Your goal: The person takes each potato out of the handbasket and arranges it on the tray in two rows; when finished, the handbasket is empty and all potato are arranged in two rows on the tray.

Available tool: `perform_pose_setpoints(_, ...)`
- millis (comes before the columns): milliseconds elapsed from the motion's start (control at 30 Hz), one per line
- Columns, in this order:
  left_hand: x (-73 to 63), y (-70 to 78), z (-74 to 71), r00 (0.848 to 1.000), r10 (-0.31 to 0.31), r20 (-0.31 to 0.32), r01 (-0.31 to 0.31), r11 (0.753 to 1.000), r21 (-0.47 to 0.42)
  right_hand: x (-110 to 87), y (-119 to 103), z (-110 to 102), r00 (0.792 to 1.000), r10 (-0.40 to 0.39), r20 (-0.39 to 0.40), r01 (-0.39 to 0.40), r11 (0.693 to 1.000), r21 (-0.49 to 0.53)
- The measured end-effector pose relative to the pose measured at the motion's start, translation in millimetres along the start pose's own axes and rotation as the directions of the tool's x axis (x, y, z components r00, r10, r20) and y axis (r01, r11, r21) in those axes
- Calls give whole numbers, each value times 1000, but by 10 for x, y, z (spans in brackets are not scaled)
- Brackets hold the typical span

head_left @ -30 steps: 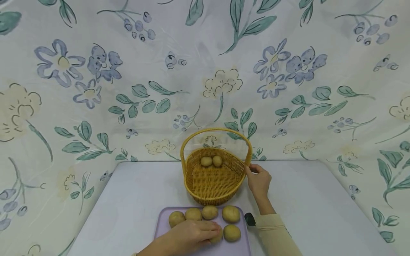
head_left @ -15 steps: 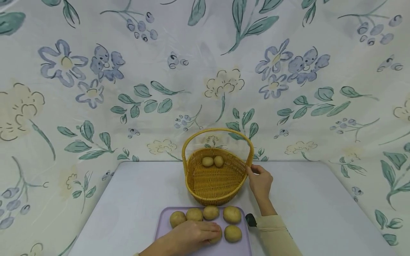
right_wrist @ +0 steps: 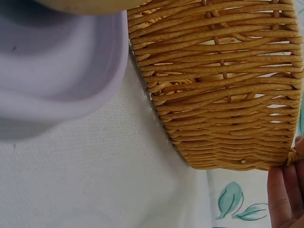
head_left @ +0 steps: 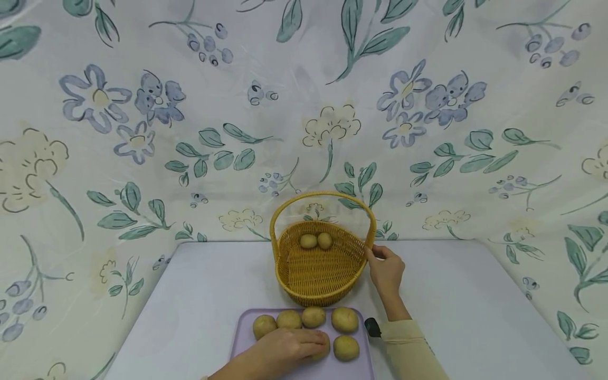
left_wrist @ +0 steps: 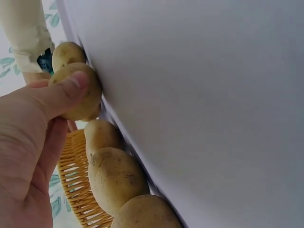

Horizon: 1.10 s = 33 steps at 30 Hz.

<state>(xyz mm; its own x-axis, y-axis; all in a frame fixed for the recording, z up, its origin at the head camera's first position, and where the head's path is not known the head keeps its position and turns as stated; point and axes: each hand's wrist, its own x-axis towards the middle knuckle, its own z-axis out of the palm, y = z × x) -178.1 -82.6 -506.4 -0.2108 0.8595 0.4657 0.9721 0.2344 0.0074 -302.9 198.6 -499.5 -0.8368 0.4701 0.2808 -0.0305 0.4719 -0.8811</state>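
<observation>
My left hand (head_left: 285, 349) reaches over the lilac tray (head_left: 351, 370) and grips a potato (left_wrist: 88, 105), thumb on its near side and fingers behind. In the head view the hand covers most of that potato. Several other potatoes (head_left: 345, 320) lie around it on the tray. Beyond the tray stands a wicker basket (head_left: 313, 297) with a tall arched handle, two potatoes (head_left: 309, 241) resting at its back. At the basket's right side, my right hand (head_left: 387, 270) holds the rim by the foot of the handle; only its fingers (right_wrist: 279, 194) show in the right wrist view.
The white table (head_left: 451, 306) extends to both sides of the basket and tray. A floral curtain (head_left: 214, 179) hangs behind the table's back edge. A dark wrist device (head_left: 372, 327) sits by the right sleeve, close to the tray's right edge.
Both hands keep their places, the left on the potato and the right at the basket rim. The whole head view shifts only slightly.
</observation>
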Motion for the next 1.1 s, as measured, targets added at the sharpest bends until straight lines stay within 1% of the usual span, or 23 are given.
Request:
perform_pose_setpoints(67, 1, 2, 2, 1000, 1, 13, -1, 1000, 11, -1, 4, 4, 1000, -5, 0, 5, 1000, -1)
perform_pose_setpoints(133, 4, -2, 5, 1000, 18, 14, -19, 999, 36, -3, 9, 9, 1000, -4, -1, 4, 1000, -2)
perform_pose_setpoints(200, 4, 1, 0, 1000, 16, 19, -17, 999, 38, -5, 17, 13, 1000, 0, 1, 0, 1000, 0)
perform_pose_setpoints(267, -7, -3, -7, 1000, 11, 26, -11, 1000, 19, -6, 21, 15, 1000, 5, 6, -5, 1000, 3)
perform_pose_setpoints(400, -39, 4, -34, 997, -40, 71, 43, 998, -40, -2, 19, 8, 1000, 10, 15, -10, 1000, 5)
perform_pose_setpoints(533, -42, 9, -76, 994, -66, 92, 70, 996, -52, 1, 8, -9, 1000, 14, 10, -14, 1000, 7)
perform_pose_setpoints(600, -31, 7, -115, 993, -85, 80, 90, 994, -59, 3, 4, -13, 1000, 15, 10, -15, 1000, 11)
perform_pose_setpoints(700, 8, -11, -227, 992, -122, 15, 123, 989, -86, 4, 3, -11, 1000, 14, 12, -14, 1000, 10)
perform_pose_setpoints(767, 61, -55, -329, 988, -151, -36, 143, 976, -162, 4, 3, -8, 1000, 12, 13, -12, 1000, 10)
perform_pose_setpoints(833, 126, -110, -454, 977, -192, -94, 165, 958, -235, 3, 2, -7, 1000, 8, 11, -8, 1000, 9)
perform_pose_setpoints(900, 190, -179, -578, 959, -240, -147, 188, 935, -301, 2, 2, -9, 1000, 7, 8, -7, 1000, 7)
perform_pose_setpoints(933, 224, -220, -641, 950, -256, -181, 187, 926, -328, 3, 4, -8, 1000, 5, 7, -6, 1000, 9)
perform_pose_setpoints(1033, 297, -340, -800, 909, -302, -286, 193, 915, -354, 1, 8, -7, 1000, 3, 6, -3, 1000, 7)
perform_pose_setpoints(1100, 338, -426, -886, 885, -310, -347, 180, 916, -358, -5, 13, -8, 1000, 0, 8, 0, 1000, 3)
